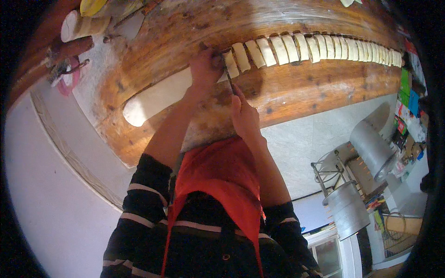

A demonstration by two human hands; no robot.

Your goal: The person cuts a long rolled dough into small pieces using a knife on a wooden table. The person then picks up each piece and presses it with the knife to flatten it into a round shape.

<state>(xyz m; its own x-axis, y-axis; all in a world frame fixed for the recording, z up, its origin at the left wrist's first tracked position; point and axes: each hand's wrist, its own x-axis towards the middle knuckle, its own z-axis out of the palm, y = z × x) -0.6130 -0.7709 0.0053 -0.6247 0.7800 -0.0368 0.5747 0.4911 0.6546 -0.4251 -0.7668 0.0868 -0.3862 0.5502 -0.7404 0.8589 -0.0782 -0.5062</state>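
Note:
A long, flat strip of pale dough lies across the wooden work surface, its rounded end at the left. My left hand is over the strip's right part, next to the cut; its fingers are in shadow and hard to make out. In my right hand is the handle of a knife, whose narrow dark blade stands at the strip's cut end. Right beside the blade is a cut dough piece. From there a long row of dough pieces curves off to the right, with narrow gaps between many of them.
The wooden work surface is dusted with flour in places. A pale roller-like cylinder and a yellow item lie at the upper left. On the pale floor at right stand metal cylinders and a metal-framed stool.

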